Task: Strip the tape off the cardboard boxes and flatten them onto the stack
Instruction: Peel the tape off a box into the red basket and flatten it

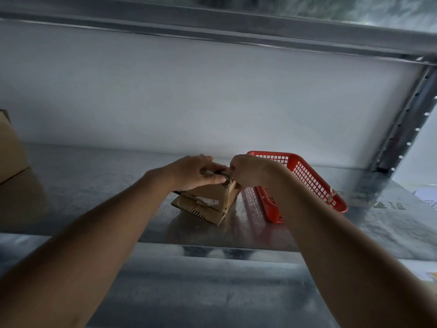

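Observation:
A small brown cardboard box [214, 194] with a white label stands on a flattened piece of cardboard [201, 210] on the metal shelf. My left hand [194, 172] grips the box's top edge, thumb along the front. My right hand [246, 170] pinches at the top right corner of the box, where printed tape [227, 182] runs over the edge. The top face of the box is hidden behind both hands.
A red plastic mesh basket [307, 176] lies just right of the box, with a scrap of clear tape [331, 194] inside. A larger brown box [10, 147] stands at the far left. The steel shelf [94, 185] has an upright post [406, 119] at the right.

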A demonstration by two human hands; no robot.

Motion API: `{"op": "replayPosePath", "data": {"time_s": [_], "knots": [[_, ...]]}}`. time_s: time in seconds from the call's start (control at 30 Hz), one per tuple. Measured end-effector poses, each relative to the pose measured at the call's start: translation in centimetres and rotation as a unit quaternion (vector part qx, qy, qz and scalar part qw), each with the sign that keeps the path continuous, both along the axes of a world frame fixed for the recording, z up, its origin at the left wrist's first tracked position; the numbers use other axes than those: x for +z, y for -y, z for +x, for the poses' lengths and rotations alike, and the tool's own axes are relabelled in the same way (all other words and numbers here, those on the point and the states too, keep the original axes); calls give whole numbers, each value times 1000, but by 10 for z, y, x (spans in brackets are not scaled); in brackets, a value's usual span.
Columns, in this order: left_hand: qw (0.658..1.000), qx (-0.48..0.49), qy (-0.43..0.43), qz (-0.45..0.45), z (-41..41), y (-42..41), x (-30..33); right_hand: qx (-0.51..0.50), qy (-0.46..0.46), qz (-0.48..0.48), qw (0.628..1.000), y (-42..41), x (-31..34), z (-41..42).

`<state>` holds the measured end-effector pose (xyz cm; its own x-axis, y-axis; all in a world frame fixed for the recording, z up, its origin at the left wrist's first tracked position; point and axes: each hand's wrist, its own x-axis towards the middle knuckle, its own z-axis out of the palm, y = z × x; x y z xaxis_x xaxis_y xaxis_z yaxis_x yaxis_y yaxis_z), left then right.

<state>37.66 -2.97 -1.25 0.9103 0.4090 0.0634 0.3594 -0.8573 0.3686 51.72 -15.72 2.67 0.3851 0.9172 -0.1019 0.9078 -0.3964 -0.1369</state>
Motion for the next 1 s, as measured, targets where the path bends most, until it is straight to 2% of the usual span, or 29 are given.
{"op": "replayPosePath", "data": {"time_s": [0.17, 0.3, 0.43, 0.57, 0.73, 0.83, 0.9, 1.0], "knots": [[1000, -11, 8, -14, -2, 4, -1, -11, -86, 77, 993, 8, -4, 1], [1000, -10, 12, -18, -3, 2, -5, -46, -221, 189, 956, 25, -8, 9], [1000, -2, 8, -13, -1, -1, -5, -69, -196, 220, 953, 36, -10, 7], [999, -17, 24, -26, -3, -3, -8, -150, -272, 263, 914, 34, -19, 4], [1000, -12, 18, -11, -1, -1, -6, -203, -371, 238, 874, 34, -10, 0], [999, -28, 33, -5, -2, 2, -6, -228, -432, 279, 827, 26, 2, -3], [999, -27, 32, 12, -4, 2, -6, -241, -442, 310, 806, 19, 5, -7], [997, 17, 2, 80, -8, 1, -3, -221, -438, 339, 803, 13, 0, -13]]}}
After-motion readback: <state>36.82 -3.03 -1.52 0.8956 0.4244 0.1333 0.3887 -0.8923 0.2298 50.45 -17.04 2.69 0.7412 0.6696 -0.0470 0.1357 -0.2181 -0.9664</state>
